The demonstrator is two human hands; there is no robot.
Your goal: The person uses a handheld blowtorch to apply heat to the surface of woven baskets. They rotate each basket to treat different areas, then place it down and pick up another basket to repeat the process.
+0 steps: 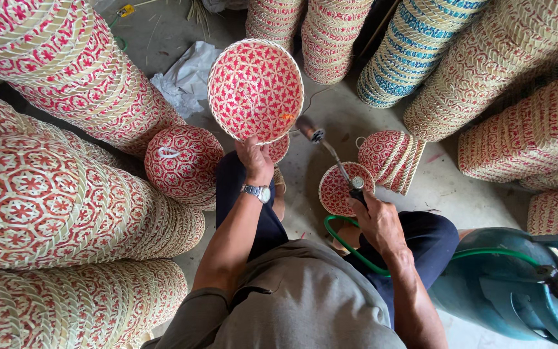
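My left hand (253, 158) grips the near rim of a round red-and-cream woven basket (255, 89) and holds it up with its inside facing me. A wristwatch sits on that wrist. My right hand (374, 216) is closed on the handle of a gas torch (330, 155), whose metal tube points up-left with its nozzle close to the basket's lower right rim. A small orange flame spot shows on the rim there. A green hose (350, 249) runs from the torch to a teal gas cylinder (505, 284) at my right.
Tall stacks of nested woven baskets (66, 200) crowd the left side, the back and the right. A domed basket (183, 161), a small stack (392, 158) and a single basket (338, 190) lie on the concrete floor before my knees. Crumpled white plastic (185, 77) lies behind.
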